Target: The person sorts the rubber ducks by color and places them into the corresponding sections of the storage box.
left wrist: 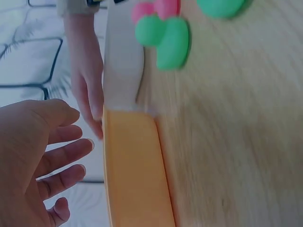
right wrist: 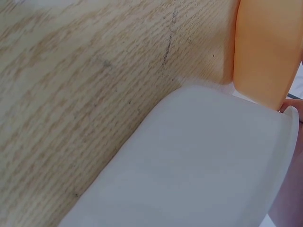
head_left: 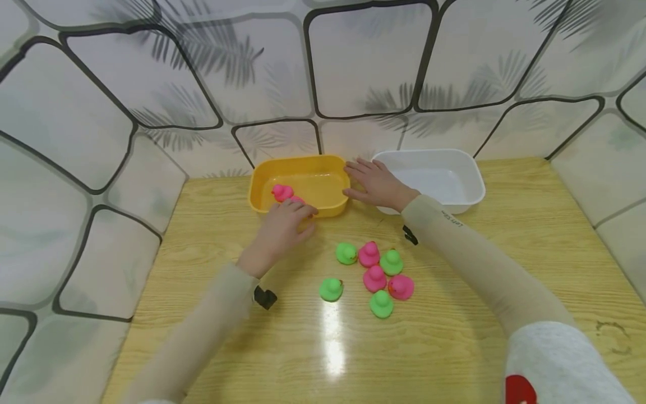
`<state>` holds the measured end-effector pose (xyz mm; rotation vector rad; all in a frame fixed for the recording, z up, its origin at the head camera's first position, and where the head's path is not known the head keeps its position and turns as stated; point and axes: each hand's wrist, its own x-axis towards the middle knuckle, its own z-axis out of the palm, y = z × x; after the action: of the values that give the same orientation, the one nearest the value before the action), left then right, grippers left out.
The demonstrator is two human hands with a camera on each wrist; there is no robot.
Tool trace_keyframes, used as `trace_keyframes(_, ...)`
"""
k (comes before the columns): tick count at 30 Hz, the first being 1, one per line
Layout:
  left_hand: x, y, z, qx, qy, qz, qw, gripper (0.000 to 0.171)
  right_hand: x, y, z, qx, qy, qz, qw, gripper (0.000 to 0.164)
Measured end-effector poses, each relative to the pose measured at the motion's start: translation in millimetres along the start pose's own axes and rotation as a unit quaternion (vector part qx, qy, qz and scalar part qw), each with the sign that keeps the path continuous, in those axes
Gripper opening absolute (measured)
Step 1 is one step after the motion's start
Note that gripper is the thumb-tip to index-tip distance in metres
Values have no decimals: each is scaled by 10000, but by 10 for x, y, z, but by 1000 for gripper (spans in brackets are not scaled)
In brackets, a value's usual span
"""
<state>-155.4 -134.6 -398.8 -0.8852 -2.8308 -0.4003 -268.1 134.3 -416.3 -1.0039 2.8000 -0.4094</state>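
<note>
Two pink rubber ducks (head_left: 282, 192) lie at the left inside a yellow tub (head_left: 323, 188). Over the tub's front rim hovers my left hand (head_left: 282, 229), palm down, partly hiding the second duck. In the left wrist view the fingers of my left hand (left wrist: 28, 151) are loosely bent with nothing between them. My right hand (head_left: 379, 184) reaches across the near left corner of a white tub (head_left: 429, 174). Its fingers are spread and extended, fingertips right at the yellow tub's right rim. Only part of my right hand (right wrist: 289, 189) shows in the right wrist view, behind the white rim.
On the wooden table (head_left: 242, 348), in front of the tubs, several green and pink ducks form a loose group, among them a pink duck (head_left: 375, 279) and a green duck (head_left: 381, 304). One green duck (head_left: 331, 289) sits apart at left. A patterned wall (head_left: 368, 62) stands behind.
</note>
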Motion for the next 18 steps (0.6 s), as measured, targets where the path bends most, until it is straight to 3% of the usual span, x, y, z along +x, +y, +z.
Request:
trace_keyframes(12,-171,571,67,26,-560,467,9973,31,-4,-21,3,94,-71,73,9999,72)
trace_keyframes(18,-220,794,155,102,-638,973,9931,31,18,5,20,46,-23,70,10000,73)
